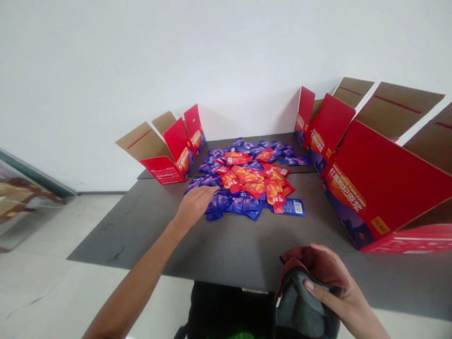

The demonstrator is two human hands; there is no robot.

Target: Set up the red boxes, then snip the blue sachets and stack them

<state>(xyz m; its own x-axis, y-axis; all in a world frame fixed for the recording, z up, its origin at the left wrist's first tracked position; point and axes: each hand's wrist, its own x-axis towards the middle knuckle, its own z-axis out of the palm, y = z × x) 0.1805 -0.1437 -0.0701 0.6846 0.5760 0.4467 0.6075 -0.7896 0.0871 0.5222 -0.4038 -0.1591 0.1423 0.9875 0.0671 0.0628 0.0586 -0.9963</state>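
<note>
left hand flat, open, on purple packets at their near-left edge, gripping nothing; right hand pinches dark pouch, possibly fabric, at table front, bottom cut off

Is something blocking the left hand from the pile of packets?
Nothing visible does. The left hand touches purple packets at the near left edge of the pile; the red boxes stand off to the sides.

Bright, even, diffuse light; only soft, faint shadows on the wall behind the sachet pile; crisp at the pile; stretches and smears far left of it.
</note>
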